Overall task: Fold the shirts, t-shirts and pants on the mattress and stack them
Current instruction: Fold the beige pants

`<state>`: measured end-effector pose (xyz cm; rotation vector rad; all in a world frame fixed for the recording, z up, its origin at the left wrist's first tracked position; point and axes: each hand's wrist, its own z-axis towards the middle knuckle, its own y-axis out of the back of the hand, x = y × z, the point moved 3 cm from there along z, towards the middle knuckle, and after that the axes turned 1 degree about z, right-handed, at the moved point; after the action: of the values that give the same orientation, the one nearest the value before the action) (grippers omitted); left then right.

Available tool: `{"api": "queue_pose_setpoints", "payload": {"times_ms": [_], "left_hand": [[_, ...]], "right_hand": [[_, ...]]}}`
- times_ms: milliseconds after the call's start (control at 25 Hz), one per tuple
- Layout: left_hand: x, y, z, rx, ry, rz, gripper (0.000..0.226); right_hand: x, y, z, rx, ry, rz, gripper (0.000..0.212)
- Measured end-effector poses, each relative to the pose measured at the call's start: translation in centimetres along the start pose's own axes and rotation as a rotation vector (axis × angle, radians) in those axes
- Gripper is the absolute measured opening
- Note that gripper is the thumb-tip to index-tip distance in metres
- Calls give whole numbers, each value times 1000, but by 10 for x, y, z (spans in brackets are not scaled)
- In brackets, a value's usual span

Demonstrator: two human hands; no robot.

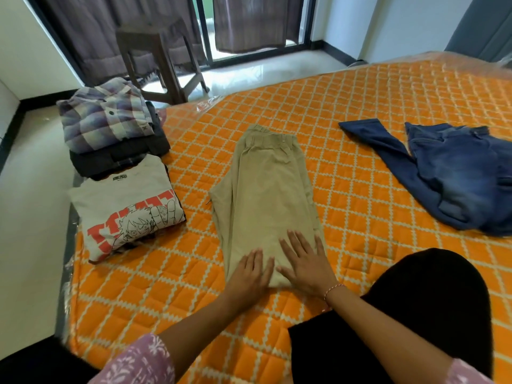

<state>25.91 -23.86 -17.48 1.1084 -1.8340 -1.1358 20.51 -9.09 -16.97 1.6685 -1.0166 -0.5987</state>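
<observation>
Both hands, left (250, 273) and right (306, 261), are lying spread flat, side by side, pressing the near end of the khaki pants (263, 195), whose long axis is running straight away toward the waistband.

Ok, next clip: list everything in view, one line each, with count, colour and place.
Mattress: one, orange with white lattice, fills the middle.
Khaki pants: one, beige, laid lengthwise at centre.
Jeans: one, blue, unfolded, right.
Printed t-shirt: one, white with red print, folded, left edge.
Plaid shirt: one, purple-white, atop dark folded clothes, far left.
Stool: one, brown, by the curtains.
Hands: left hand and right hand, flat on the pants' near end.
</observation>
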Motion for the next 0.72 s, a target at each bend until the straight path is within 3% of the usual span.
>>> {"api": "queue_pose_setpoints", "payload": {"times_ms": [120, 200, 320, 440, 480, 560, 640, 720], "left_hand": [[-1, 35, 1, -38, -23, 43, 46], [11, 57, -2, 10, -59, 85, 46], [30, 99, 1, 95, -3, -10, 39], [40, 125, -14, 357, -41, -111, 31], [43, 134, -23, 438, -89, -207, 32], [55, 152, -45, 510, -134, -647, 29], [74, 163, -67, 506, -118, -1180, 29], [85, 156, -73, 445, -130, -1533, 40]], "right_hand": [[-3, 15, -12, 93, 100, -69, 105], [-1, 26, -20, 132, 134, -161, 82], [-1, 69, -20, 75, 79, 24, 44], [1, 104, -16, 413, 53, 324, 29], [1, 115, -19, 538, 40, 413, 27], [-7, 141, -24, 648, 4, 602, 21], [-26, 164, -22, 619, -87, 865, 10], [-51, 182, -9, 531, -162, 1044, 12]]}}
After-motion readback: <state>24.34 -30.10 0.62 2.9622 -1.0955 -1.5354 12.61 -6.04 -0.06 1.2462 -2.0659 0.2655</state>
